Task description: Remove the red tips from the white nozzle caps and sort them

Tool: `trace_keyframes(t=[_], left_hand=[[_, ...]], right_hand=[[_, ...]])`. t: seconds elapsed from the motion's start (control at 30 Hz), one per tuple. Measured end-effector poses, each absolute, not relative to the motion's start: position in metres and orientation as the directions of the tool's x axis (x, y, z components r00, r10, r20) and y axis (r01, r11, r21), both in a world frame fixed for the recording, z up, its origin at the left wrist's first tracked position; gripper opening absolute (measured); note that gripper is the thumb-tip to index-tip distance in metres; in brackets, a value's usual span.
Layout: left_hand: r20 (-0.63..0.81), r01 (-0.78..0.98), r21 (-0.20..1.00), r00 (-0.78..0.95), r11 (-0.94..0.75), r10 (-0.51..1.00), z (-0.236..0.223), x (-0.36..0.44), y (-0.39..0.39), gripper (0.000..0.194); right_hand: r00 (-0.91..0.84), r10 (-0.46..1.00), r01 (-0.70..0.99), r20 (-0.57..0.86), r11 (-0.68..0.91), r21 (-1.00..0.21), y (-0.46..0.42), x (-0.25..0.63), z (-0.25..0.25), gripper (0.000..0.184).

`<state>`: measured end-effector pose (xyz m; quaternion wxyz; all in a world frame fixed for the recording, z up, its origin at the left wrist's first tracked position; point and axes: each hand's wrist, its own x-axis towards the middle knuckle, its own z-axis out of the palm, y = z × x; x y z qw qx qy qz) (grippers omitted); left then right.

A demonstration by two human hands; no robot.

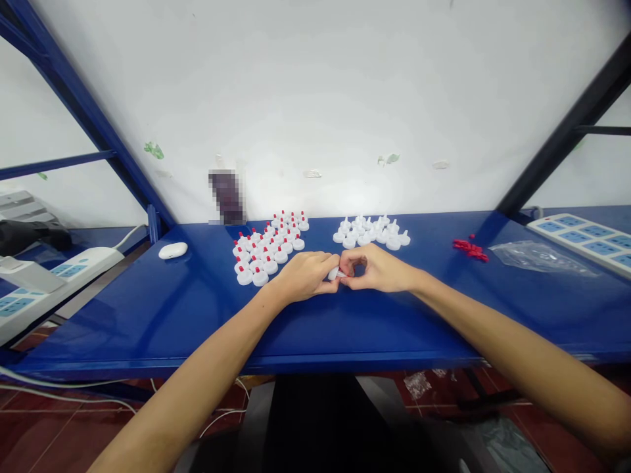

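Note:
Above the middle of the blue table my two hands meet. My left hand (311, 274) is closed around a white nozzle cap (334, 273), whose spout points right. My right hand (371, 268) pinches at the end of that spout; a trace of red shows between its fingertips, like a small red tip, mostly hidden by the fingers. Left of my hands stand several white nozzle caps with red tips (266, 253), grouped in loose rows. Behind my right hand is a cluster of white nozzle caps without red tips (369, 231).
A small pile of red tips (470, 249) lies to the right, beside a clear plastic bag (539, 256). A white oval case (173, 250) rests on the left. Power strips (586, 236) flank the table (315, 335). A pixelated dark object (227, 197) leans against the wall.

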<state>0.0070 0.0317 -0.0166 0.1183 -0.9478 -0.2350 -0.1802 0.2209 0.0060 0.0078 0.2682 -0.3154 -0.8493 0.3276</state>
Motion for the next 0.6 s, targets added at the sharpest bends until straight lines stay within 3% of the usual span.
trace_keyframes(t=[0.4,0.6], left_hand=[[0.406,0.492,-0.076,0.809,-0.867,0.424,-0.01,0.01,0.026,0.016],[0.413,0.541,-0.026,0.772,-0.841,0.484,-0.011,0.0,0.034,0.011]], right_hand=[[-0.679,0.692,0.364,0.244,0.606,-0.708,0.005,0.224,0.016,0.009],[-0.621,0.697,0.478,0.36,0.7,-0.53,0.007,0.218,0.003,0.014]])
